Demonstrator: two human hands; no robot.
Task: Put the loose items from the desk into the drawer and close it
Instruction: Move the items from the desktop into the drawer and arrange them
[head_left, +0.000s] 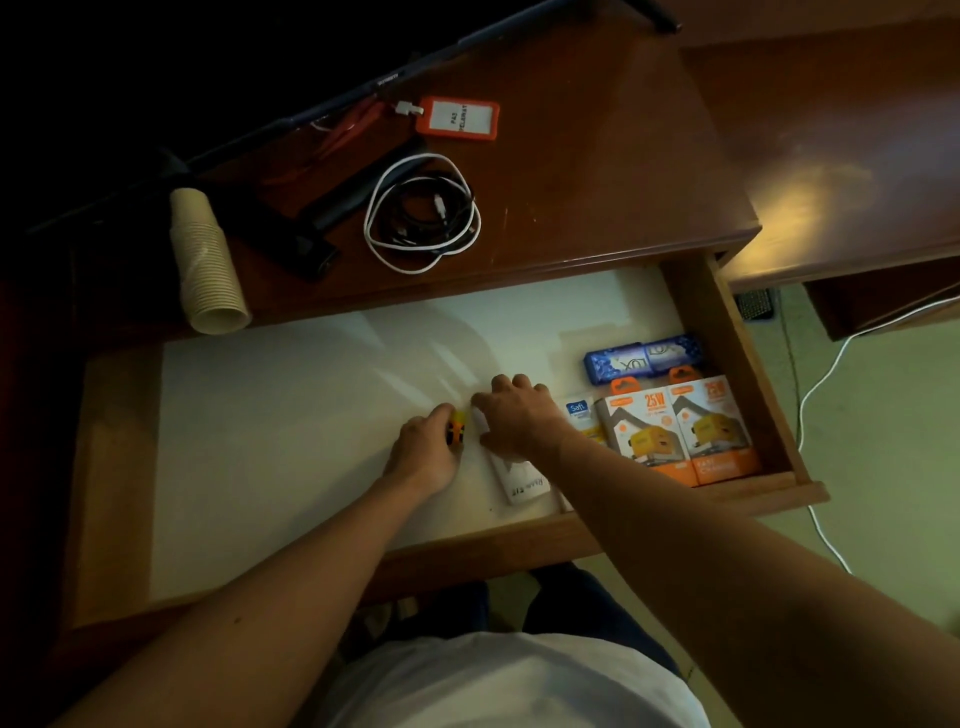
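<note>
The drawer (737, 358) stands pulled out below the desk, its floor white. Inside it, my left hand (423, 457) is closed around a small orange and black item (457, 431) resting on the drawer floor. Just to the right, my right hand (519, 421) lies fingers-down on a white rectangular box (522, 486) with handwriting on it. On the desk top lie a coil of white and black cables (423, 213), an orange badge holder (457, 118), a black flat object (332, 208) and a stack of paper cups (208, 260) on its side.
At the drawer's right end sit two orange charger boxes (680, 431), a blue soap pack (641, 358) and a small white tube (579, 413). A white cable (821, 395) trails on the floor to the right. A monitor edge (363, 88) runs along the desk's back.
</note>
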